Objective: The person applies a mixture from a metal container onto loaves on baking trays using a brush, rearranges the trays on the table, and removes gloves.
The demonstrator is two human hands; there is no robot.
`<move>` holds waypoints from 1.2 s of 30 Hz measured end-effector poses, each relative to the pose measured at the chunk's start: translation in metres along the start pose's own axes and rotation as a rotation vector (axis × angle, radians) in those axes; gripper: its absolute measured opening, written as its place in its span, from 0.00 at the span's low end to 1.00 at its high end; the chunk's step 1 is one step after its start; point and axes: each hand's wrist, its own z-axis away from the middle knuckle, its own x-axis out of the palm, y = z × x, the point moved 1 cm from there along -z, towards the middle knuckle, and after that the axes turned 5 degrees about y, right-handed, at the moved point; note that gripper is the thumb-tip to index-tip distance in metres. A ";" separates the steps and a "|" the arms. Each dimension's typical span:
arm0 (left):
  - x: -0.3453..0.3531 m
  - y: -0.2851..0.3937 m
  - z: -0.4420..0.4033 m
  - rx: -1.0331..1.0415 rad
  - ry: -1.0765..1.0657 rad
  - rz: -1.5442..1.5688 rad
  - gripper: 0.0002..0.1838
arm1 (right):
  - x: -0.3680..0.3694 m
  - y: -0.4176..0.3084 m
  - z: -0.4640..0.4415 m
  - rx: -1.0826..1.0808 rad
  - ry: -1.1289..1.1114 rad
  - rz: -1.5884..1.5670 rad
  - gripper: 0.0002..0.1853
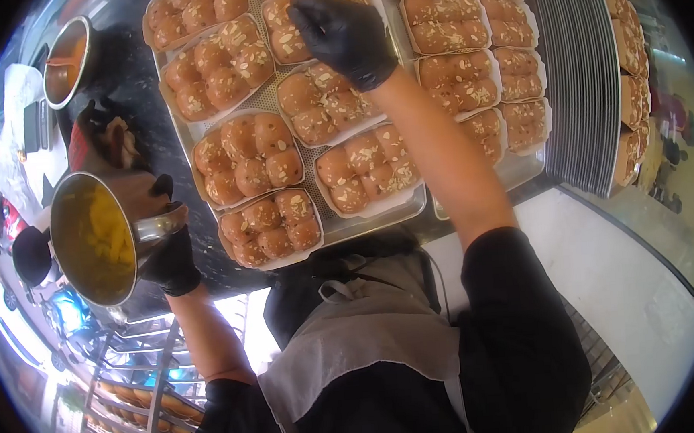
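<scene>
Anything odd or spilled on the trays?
No spill or damage visible. Only mildly odd: flaked-almond buns on the left tray sit at mixed angles, while those on the right tray line up in straighter rows.

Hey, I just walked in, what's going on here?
A person in black gloves is working over glossy brown buns topped with pale flakes, set in white paper cases on a perforated metal tray. The left hand holds a shiny metal pitcher with something yellow inside, beside the tray. The right hand is over the buns, fingers bent; whether it holds anything is unclear.
</scene>
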 end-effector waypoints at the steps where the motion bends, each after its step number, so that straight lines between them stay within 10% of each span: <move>1: -0.001 0.002 0.000 -0.002 0.011 0.013 0.30 | 0.001 -0.001 0.002 0.274 0.024 -0.269 0.07; 4: -0.012 0.008 0.009 0.003 0.053 0.060 0.30 | -0.014 0.025 0.009 0.754 0.167 -0.586 0.12; 7: -0.042 0.023 0.032 0.137 0.309 -0.503 0.29 | -0.045 0.037 0.009 0.735 0.009 -0.119 0.10; 9: -0.026 0.015 0.025 0.138 0.290 -0.370 0.28 | -0.037 0.026 0.011 0.458 0.135 -0.142 0.11; 13: -0.026 0.009 0.019 0.119 0.273 -0.147 0.26 | -0.005 -0.016 -0.004 0.606 0.230 -0.570 0.11; 16: -0.028 0.015 0.022 0.265 0.378 -0.622 0.25 | 0.010 0.010 0.001 0.576 0.122 -0.113 0.13; 18: -0.020 0.019 0.020 0.188 0.323 -0.416 0.24 | -0.032 0.024 -0.008 0.594 -0.276 0.228 0.15; 20: -0.015 0.020 0.022 0.116 0.271 -0.213 0.23 | -0.037 0.019 -0.005 0.472 -0.175 0.220 0.13; 22: -0.017 0.018 0.022 0.192 0.662 -0.350 0.34 | -0.040 0.010 0.002 0.360 -0.063 0.224 0.13; 24: -0.028 0.016 0.026 0.150 0.413 -0.457 0.30 | -0.023 -0.017 0.008 -0.024 -0.262 0.193 0.09; 28: -0.049 0.021 0.036 0.125 0.232 -0.715 0.29 | -0.012 -0.049 0.011 0.067 -0.229 -0.076 0.07; 32: -0.055 0.029 0.046 0.150 0.355 -0.930 0.32 | -0.043 0.012 0.026 0.767 -0.001 -0.287 0.08; 36: -0.036 0.021 0.044 -0.040 0.206 -0.297 0.33 | -0.074 0.009 0.025 0.536 0.023 0.138 0.08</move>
